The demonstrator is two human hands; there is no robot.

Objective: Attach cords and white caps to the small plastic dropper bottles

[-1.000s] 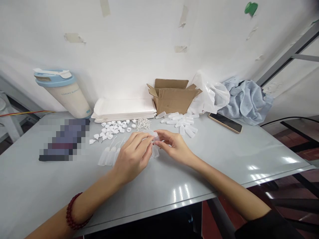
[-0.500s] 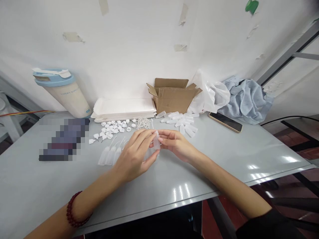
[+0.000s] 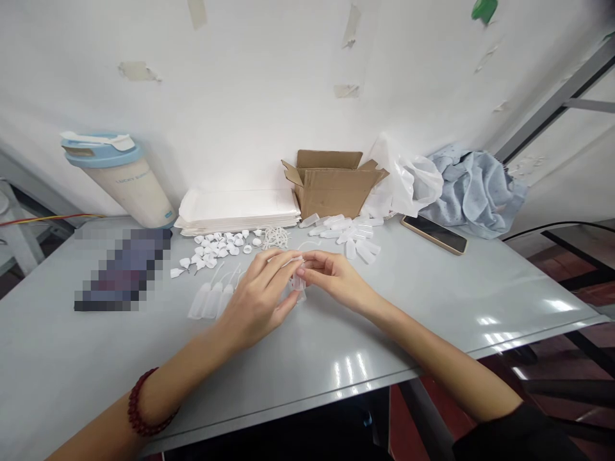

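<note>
A small translucent bottle (image 3: 300, 282) is held nearer than the open cardboard box (image 3: 331, 193), with the grip of both the left hand (image 3: 259, 293) and the right hand (image 3: 336, 280) closed on it. Loose bottles (image 3: 366, 250) are scattered on the worktop (image 3: 394, 320) just before the box; white caps (image 3: 210, 262) and a white stack (image 3: 240, 208) are seen to its left.
</note>
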